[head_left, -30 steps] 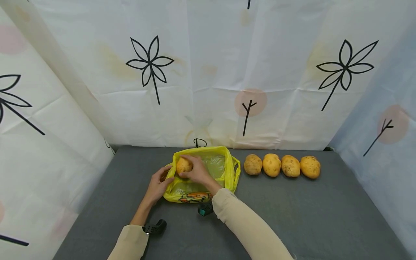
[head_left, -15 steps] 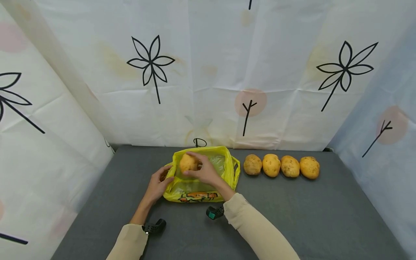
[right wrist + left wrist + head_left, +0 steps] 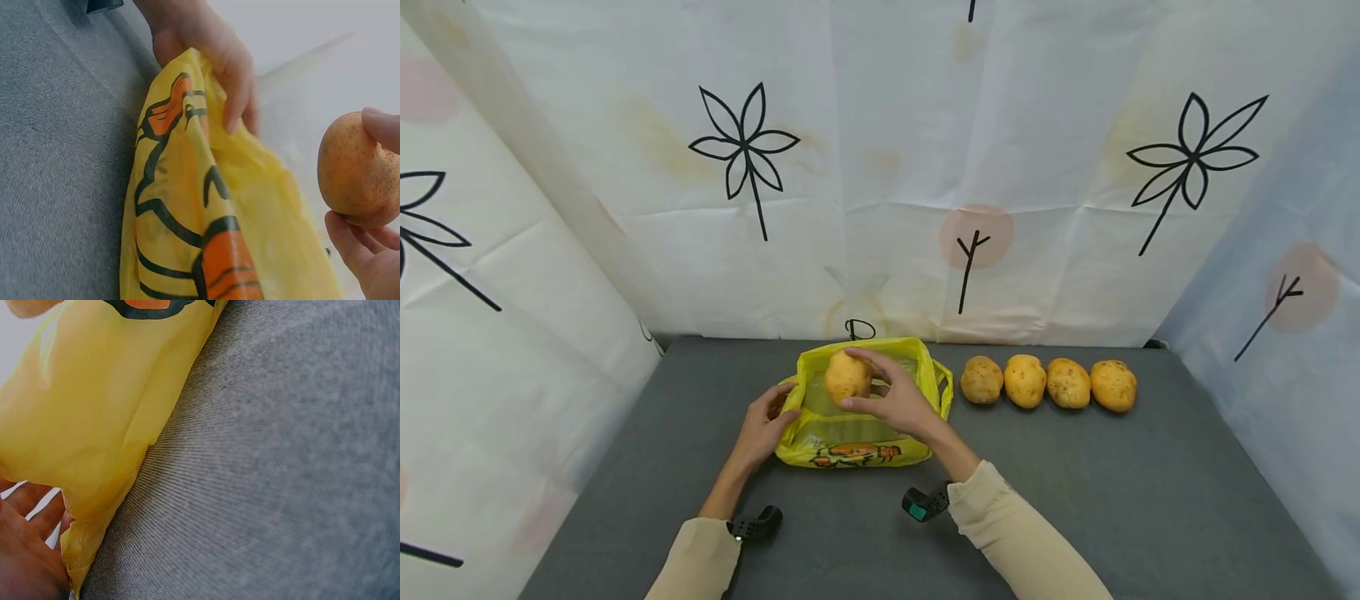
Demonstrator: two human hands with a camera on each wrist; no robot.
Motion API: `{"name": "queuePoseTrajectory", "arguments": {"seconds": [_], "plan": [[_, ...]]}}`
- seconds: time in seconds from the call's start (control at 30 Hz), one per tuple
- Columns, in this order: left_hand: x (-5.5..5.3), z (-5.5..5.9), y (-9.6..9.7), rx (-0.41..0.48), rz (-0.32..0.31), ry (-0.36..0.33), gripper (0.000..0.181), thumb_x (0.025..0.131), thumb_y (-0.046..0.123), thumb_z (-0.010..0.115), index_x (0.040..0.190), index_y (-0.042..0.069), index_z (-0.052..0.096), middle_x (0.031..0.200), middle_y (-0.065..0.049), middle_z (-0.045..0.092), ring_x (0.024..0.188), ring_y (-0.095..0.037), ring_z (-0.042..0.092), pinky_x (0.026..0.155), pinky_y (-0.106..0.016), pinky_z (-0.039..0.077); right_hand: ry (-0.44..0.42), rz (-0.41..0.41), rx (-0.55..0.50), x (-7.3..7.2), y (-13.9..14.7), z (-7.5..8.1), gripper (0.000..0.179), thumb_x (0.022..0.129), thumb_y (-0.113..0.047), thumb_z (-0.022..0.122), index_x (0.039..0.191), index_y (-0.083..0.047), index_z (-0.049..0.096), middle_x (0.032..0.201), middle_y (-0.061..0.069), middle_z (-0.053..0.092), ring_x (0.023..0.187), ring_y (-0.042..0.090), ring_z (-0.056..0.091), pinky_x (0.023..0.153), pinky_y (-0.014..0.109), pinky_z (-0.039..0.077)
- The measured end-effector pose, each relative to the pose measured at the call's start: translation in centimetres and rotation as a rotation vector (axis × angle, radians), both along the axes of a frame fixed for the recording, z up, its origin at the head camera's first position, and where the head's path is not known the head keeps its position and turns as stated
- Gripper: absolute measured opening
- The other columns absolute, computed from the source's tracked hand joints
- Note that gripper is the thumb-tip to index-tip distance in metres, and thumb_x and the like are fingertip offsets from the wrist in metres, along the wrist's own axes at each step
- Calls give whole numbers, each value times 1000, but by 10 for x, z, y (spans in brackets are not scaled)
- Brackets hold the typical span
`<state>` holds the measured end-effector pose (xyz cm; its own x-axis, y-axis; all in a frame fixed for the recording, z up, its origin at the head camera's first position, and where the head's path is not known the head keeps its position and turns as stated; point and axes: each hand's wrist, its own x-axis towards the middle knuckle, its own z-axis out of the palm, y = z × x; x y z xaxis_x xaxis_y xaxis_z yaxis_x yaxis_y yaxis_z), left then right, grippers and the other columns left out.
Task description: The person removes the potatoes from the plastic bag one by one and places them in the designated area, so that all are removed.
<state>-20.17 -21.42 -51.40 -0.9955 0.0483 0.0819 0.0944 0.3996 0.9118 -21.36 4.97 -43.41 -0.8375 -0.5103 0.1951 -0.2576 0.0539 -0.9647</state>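
Note:
A potato [image 3: 847,377] is pinched between the thumb and fingers of my right hand [image 3: 904,402], above the mouth of a yellow plastic bag [image 3: 842,429]. In the right wrist view the potato [image 3: 356,169] is apart from the bag [image 3: 169,219], which carries an orange and black print. My left hand [image 3: 765,427] grips the bag's left rim, with fingertips over the edge. In the left wrist view part of the left hand [image 3: 28,544] shows behind the yellow film. The bottom inside of the bag is partly hidden by the right hand and potato.
Several potatoes [image 3: 1047,383] lie in a row to the right of the bag, near the back edge of the grey table [image 3: 1075,492]. A white patterned cloth [image 3: 880,167] hangs behind the table and along both sides.
My right hand has lifted the potato up from the bag's left inside and moved it rightward. My left hand stays at the bag's left rim.

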Motion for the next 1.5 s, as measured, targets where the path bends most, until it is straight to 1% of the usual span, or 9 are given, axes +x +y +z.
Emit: {"name": "queuePoseTrajectory", "arguments": {"seconds": [0.2,0.4,0.6,0.77,0.97,1.2,1.3,1.37,1.5], "plan": [[1,0,0,0,8,-10,48,101,7,61,147,1,50,141,-23,55,125,-37,56,98,-49,48,40,1,-20,5,11,5,73,90,-5,78,154,-12,44,156,11,36,133,35,50,101,51,49],[1,0,0,1,4,-10,47,101,6,61,147,1,50,141,-23,55,124,-36,57,97,-46,49,77,-22,-29,9,26,7,73,88,-3,78,153,-13,47,154,9,39,132,33,51,104,49,47],[0,-1,0,2,5,-12,47,102,8,61,147,2,50,141,-23,55,124,-36,57,97,-47,49,111,-49,-20,12,45,8,72,88,-3,79,152,-15,48,154,10,41,133,33,50,105,51,46],[1,-2,1,22,8,-17,48,102,9,61,148,1,49,142,-24,54,124,-37,56,97,-48,48,117,-62,-15,14,61,9,71,88,-3,79,152,-14,48,153,13,40,135,35,47,105,52,46],[0,-1,0,7,8,-17,47,102,9,61,147,2,50,141,-22,55,123,-36,58,96,-46,50,106,-69,-33,15,77,12,71,89,-1,77,153,-11,46,155,14,36,135,37,47,103,52,47],[0,0,-1,15,1,-25,48,101,9,62,147,3,50,142,-21,55,124,-36,57,97,-47,50,101,-87,-26,18,92,19,72,90,-2,76,154,-11,43,157,14,33,137,36,45,104,47,47],[0,1,-1,13,-3,-12,48,102,10,61,147,2,50,141,-22,55,123,-36,57,97,-47,49,116,-103,-19,20,99,23,72,90,-2,76,154,-11,44,157,14,34,139,36,44,106,50,45],[1,3,0,11,-2,-11,47,102,9,61,147,1,49,141,-23,55,123,-36,57,97,-47,49,130,-118,-7,21,104,24,71,90,-2,76,154,-11,44,157,14,35,139,36,44,107,49,44],[3,6,3,10,1,-25,47,102,5,59,148,-2,48,141,-26,54,122,-39,57,96,-47,49,130,-142,8,23,117,26,72,90,-2,76,154,-13,44,158,11,35,138,35,44,104,40,47]]}}
